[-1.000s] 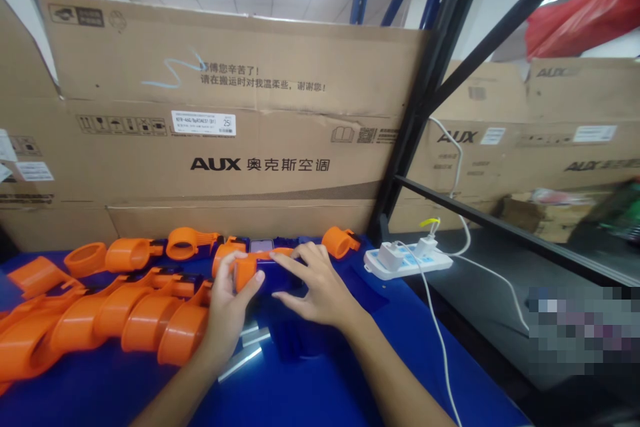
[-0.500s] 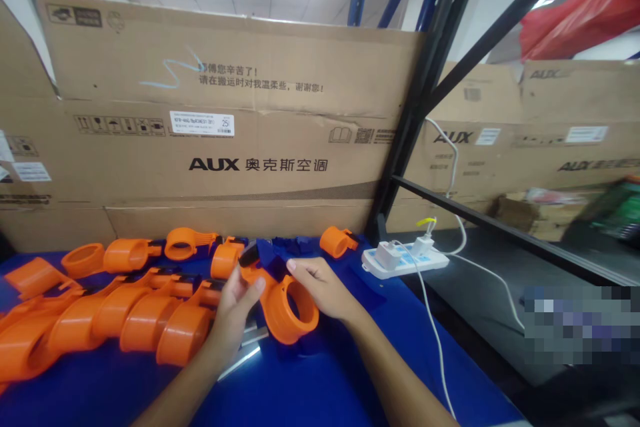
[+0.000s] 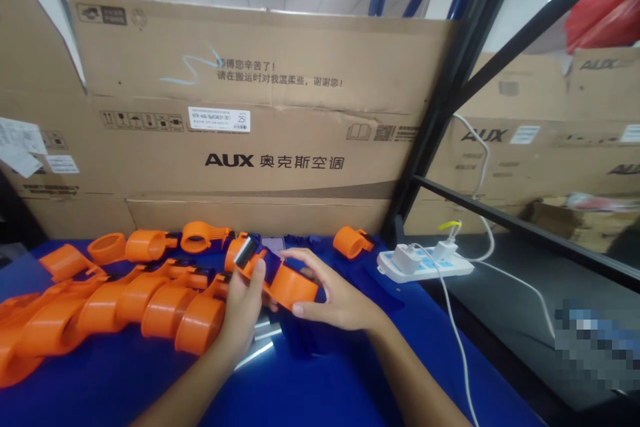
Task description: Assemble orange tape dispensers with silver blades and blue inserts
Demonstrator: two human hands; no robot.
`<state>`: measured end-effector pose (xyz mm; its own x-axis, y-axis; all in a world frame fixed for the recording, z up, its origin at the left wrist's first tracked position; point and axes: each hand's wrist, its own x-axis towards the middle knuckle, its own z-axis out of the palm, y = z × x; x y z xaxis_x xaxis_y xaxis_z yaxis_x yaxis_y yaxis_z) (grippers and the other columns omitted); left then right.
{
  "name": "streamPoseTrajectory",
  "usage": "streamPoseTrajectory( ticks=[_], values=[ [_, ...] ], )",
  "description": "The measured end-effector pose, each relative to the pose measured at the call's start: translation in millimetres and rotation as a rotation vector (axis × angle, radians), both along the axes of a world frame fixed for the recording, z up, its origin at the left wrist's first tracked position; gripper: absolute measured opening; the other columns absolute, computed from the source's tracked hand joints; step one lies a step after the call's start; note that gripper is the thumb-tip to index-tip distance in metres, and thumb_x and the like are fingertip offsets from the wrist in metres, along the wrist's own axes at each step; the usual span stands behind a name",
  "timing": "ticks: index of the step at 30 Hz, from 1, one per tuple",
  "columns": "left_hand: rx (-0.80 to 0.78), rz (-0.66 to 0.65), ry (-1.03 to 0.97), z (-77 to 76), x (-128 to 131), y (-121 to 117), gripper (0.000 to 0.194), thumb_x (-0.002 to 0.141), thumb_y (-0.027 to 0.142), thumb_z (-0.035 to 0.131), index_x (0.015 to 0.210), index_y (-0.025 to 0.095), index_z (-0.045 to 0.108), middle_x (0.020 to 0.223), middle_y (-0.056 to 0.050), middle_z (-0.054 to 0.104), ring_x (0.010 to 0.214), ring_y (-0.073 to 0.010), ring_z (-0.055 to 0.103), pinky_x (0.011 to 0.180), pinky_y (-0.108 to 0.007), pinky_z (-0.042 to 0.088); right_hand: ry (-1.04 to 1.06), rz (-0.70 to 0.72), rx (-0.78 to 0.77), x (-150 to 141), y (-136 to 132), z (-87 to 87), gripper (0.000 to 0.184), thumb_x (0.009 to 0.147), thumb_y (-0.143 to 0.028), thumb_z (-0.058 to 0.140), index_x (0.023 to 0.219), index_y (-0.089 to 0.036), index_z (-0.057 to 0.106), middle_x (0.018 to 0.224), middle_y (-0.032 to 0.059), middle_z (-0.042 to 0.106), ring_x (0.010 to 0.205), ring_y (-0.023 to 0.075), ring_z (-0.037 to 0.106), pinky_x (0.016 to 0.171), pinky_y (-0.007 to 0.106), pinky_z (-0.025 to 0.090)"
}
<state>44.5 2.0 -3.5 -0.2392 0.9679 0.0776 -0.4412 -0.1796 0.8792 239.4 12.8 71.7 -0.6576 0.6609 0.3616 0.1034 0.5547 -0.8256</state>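
Between my hands is an orange plastic tape dispenser (image 3: pixel 296 288), a wide ring with an arm that ends in a dark and silvery piece. My left hand (image 3: pixel 244 303) is closed round the arm end, its thumb on top. On the ring's right side lie the curved fingers and thumb of my right hand (image 3: pixel 343 293), gripping it. The dispenser is raised above the blue table cover (image 3: pixel 320 380) and tilted. Some of my left fingers are hidden behind it. Directly left of my left hand sits another orange dispenser (image 3: pixel 200 325).
Several more orange dispensers (image 3: pixel 107 307) stand in rows on the left. One dispenser (image 3: pixel 350 242) sits at the back right. A white power strip (image 3: pixel 425 265) with cables lies right of it. Metal strips (image 3: pixel 260 345) lie under my hands. A cardboard box wall (image 3: pixel 280 120) stands behind.
The dispenser has turned in my hands, its ring opening no longer facing me and its silvery end now showing. My right hand has shifted round the ring. The view has swung slightly left.
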Motion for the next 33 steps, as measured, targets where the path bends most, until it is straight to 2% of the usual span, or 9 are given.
streamPoseTrajectory(
  ticks=[3, 6, 9, 13, 19, 22, 28, 31, 33],
  values=[
    [-0.057, 0.035, 0.088, 1.6, 0.2, -0.1, 0.055, 0.083, 0.066, 0.071, 0.109, 0.020, 0.059, 0.059, 0.003, 0.064, 0.045, -0.0158, 0.063, 0.041, -0.022, 0.045, 0.051, -0.068, 0.004, -4.0, 5.1, -2.4, 0.057, 0.088, -0.045, 0.076, 0.139, -0.028, 0.059, 0.145, 0.0104, 0.057, 0.134, 0.0315, 0.055, 0.113, 0.048, 0.044],
    [-0.003, -0.020, 0.127, 2.6, 3.2, -2.4, 0.054, 0.086, 0.066, 0.067, 0.113, 0.021, 0.053, 0.065, 0.002, 0.064, 0.055, -0.0173, 0.068, 0.047, -0.023, 0.052, 0.192, -0.197, -0.106, -7.1, 15.0, -8.2, 0.043, 0.092, -0.048, 0.070, 0.127, -0.024, 0.066, 0.128, 0.0086, 0.068, 0.120, 0.0294, 0.062, 0.104, 0.043, 0.050],
    [0.133, -0.118, 0.247, 0.1, 7.9, -7.9, 0.058, 0.088, 0.061, 0.067, 0.127, 0.021, 0.051, 0.093, -0.005, 0.067, 0.070, -0.0182, 0.071, 0.053, -0.028, 0.059, 0.428, -0.332, -0.259, -6.5, 25.3, -14.2, 0.034, 0.089, -0.053, 0.071, 0.102, -0.021, 0.070, 0.101, 0.0042, 0.072, 0.098, 0.0250, 0.066, 0.083, 0.033, 0.055],
    [0.270, -0.201, 0.603, 1.4, 9.7, -22.6, 0.066, 0.093, 0.054, 0.065, 0.150, 0.029, 0.042, 0.126, -0.012, 0.060, 0.089, -0.0202, 0.070, 0.068, -0.036, 0.064, 0.746, -0.420, -0.415, -0.2, 34.8, -15.5, 0.036, 0.083, -0.052, 0.077, 0.075, -0.020, 0.064, 0.074, -0.0002, 0.062, 0.068, 0.0167, 0.057, 0.061, 0.025, 0.049],
    [0.636, -0.195, 1.289, 44.5, -26.9, -62.2, 0.066, 0.091, 0.048, 0.069, 0.151, 0.030, 0.049, 0.133, -0.013, 0.064, 0.120, -0.0316, 0.063, 0.099, -0.050, 0.057, 0.857, -0.417, -0.464, 5.5, 36.3, -7.7, 0.034, 0.082, -0.047, 0.079, 0.068, -0.020, 0.063, 0.067, -0.0010, 0.052, 0.064, 0.0145, 0.051, 0.056, 0.024, 0.049],
    [0.784, -0.024, 1.555, 64.1, -82.4, -76.1, 0.052, 0.094, 0.039, 0.066, 0.143, 0.026, 0.057, 0.130, -0.012, 0.068, 0.119, -0.0301, 0.063, 0.104, -0.051, 0.052, 0.801, -0.332, -0.479, 3.4, 31.7, -5.3, 0.029, 0.083, -0.045, 0.077, 0.073, -0.021, 0.066, 0.073, 0.0012, 0.056, 0.066, 0.0168, 0.054, 0.056, 0.028, 0.053],
    [0.458, 0.341, 2.005, 62.4, -272.2, -95.0, 0.050, 0.093, 0.045, 0.064, 0.137, 0.021, 0.063, 0.131, -0.015, 0.068, 0.122, -0.0359, 0.061, 0.104, -0.053, 0.047, 0.683, -0.250, -0.413, -1.7, 28.6, -5.9, 0.017, 0.083, -0.036, 0.078, 0.085, -0.020, 0.074, 0.079, 0.0042, 0.063, 0.068, 0.0180, 0.059, 0.057, 0.028, 0.055],
    [0.311, 0.334, 2.136, 58.2, -361.9, -118.6, 0.061, 0.090, 0.053, 0.066, 0.141, 0.021, 0.060, 0.139, -0.015, 0.065, 0.127, -0.0366, 0.059, 0.108, -0.052, 0.042, 0.666, -0.256, -0.415, -3.9, 30.8, -8.4, 0.018, 0.084, -0.037, 0.077, 0.082, -0.020, 0.073, 0.080, 0.0048, 0.064, 0.067, 0.0180, 0.059, 0.055, 0.028, 0.055],
    [0.251, 0.250, 2.175, 56.1, -401.6, -136.8, 0.066, 0.090, 0.054, 0.066, 0.147, 0.024, 0.055, 0.146, -0.013, 0.062, 0.133, -0.0357, 0.055, 0.113, -0.051, 0.038, 0.655, -0.258, -0.426, -5.7, 32.0, -9.8, 0.018, 0.084, -0.037, 0.077, 0.082, -0.020, 0.074, 0.081, 0.0047, 0.064, 0.068, 0.0178, 0.059, 0.054, 0.028, 0.055]
  ],
)
